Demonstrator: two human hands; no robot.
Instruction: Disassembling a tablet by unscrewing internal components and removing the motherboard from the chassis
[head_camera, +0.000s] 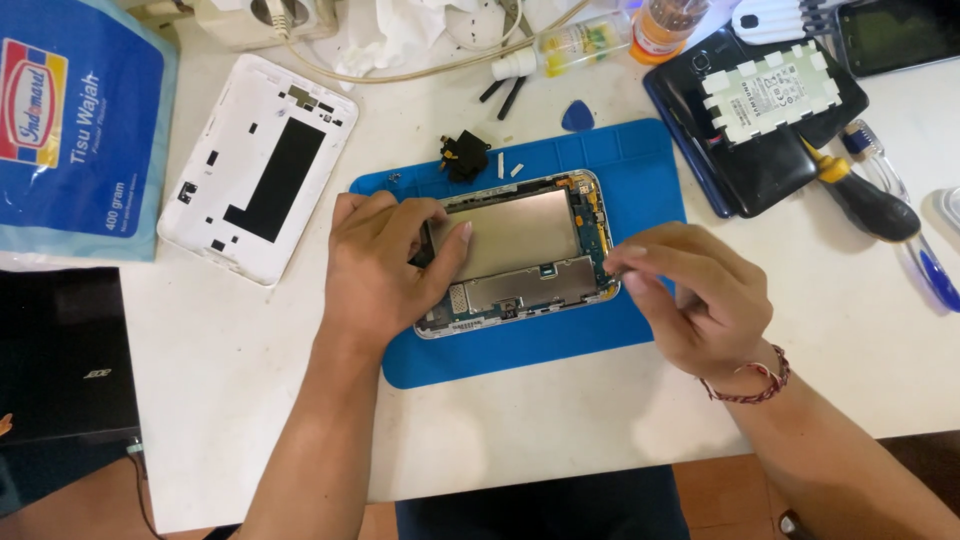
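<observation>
Tablet: the opened tablet, its flat metal shield and circuit board bare, lies on a blue rubbery mat on the white table.
Left hand: the left hand rests on the tablet's left end, fingers curled loosely over the edge, thumb flat on the metal plate.
Right hand: the right hand hovers at the tablet's right edge, fingertips pinched together; whether they grip anything cannot be told.
Nearby: a white plastic back cover lies left of the mat; a blue triangular pick lies above it.

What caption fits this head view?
Left hand steadies an opened tablet on a blue mat; right hand pinches at its edge.
</observation>
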